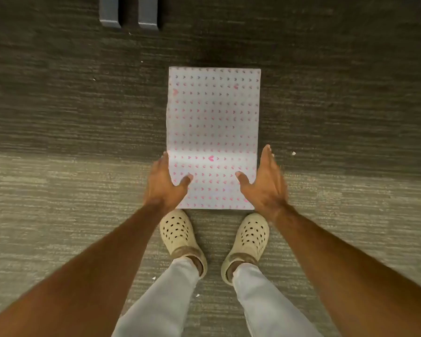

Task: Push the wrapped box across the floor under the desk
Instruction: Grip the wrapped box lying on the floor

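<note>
The wrapped box [213, 117], covered in white paper with small pink hearts, lies flat on the grey carpet straight ahead of me. Its far half sits in shadow. My left hand [164, 183] rests on the box's near left corner, thumb on top and fingers down the left side. My right hand [265, 183] mirrors it at the near right corner, thumb on the top face and fingers stretched along the right edge. Both hands clasp the box from the sides at its near end.
My feet in beige perforated clogs [178, 235] stand just behind the box. Two dark metal legs [129, 13] stand on the carpet at the far left. A dark shadow covers the carpet [58, 105] beyond the box's middle. Small white scraps dot the floor.
</note>
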A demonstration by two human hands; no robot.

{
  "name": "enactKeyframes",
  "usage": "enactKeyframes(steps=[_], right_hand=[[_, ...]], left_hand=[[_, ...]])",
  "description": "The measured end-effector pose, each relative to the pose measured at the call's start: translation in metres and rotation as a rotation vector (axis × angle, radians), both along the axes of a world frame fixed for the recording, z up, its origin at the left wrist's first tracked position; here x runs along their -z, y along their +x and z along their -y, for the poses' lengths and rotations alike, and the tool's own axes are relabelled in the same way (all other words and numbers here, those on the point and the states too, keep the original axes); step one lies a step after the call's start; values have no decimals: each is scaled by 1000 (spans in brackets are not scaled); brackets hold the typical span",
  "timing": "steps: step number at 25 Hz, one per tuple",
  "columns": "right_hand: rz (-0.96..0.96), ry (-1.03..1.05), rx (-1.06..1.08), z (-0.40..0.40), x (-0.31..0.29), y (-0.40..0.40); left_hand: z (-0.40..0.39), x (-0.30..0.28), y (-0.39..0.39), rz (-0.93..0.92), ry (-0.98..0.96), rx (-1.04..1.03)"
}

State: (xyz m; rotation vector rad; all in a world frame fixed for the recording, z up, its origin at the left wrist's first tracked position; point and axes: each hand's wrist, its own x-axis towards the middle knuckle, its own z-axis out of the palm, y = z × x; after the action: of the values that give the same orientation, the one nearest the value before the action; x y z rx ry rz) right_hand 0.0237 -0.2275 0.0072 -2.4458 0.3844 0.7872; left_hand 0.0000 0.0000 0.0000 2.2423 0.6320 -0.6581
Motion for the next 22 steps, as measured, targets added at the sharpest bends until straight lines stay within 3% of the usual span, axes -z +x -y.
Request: enactKeyframes(steps=[3, 7, 10, 16, 22], right_hand=[[-84, 140, 312, 10, 40, 2], [-106, 281, 449, 21, 72, 4], [-133, 365, 539, 27, 85, 7], [-303, 489, 590, 48, 97, 22], [-361, 546, 616, 53, 98, 26]], left_hand=[[-9, 39, 4, -37, -142, -274], [-22, 70, 4, -115, -200, -446], [-35, 81, 10, -166, -201, -482], [-61, 76, 31, -320, -427, -454], [-65, 74, 35, -330, -503, -500]])
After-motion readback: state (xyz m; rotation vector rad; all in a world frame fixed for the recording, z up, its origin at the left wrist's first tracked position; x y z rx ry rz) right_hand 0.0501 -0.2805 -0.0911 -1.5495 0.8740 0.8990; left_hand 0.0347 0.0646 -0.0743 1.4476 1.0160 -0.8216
